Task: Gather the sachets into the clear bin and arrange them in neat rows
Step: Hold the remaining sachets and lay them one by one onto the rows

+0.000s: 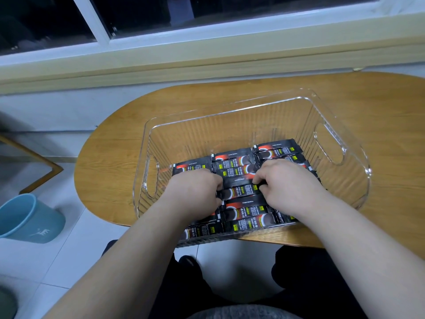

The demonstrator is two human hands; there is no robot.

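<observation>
Black foil sachet (240, 192) lay sideways in the clear plastic bin (218, 132), left hand (195, 192) and right hand (287, 185) pinching its ends.

The sachets (239, 162) are black with a red arc, a dark circle and yellow-green labels. The bin (230, 125) is clear and vertically ribbed. The table (379, 100) shows orange-brown wood grain. At lower left, the wastebasket (27, 217) is teal-blue.

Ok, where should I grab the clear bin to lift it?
On the clear bin, probably the oval slots in its end walls, left slot and right slot, reached from outside each end; the long walls flare outward without a hold.
</observation>
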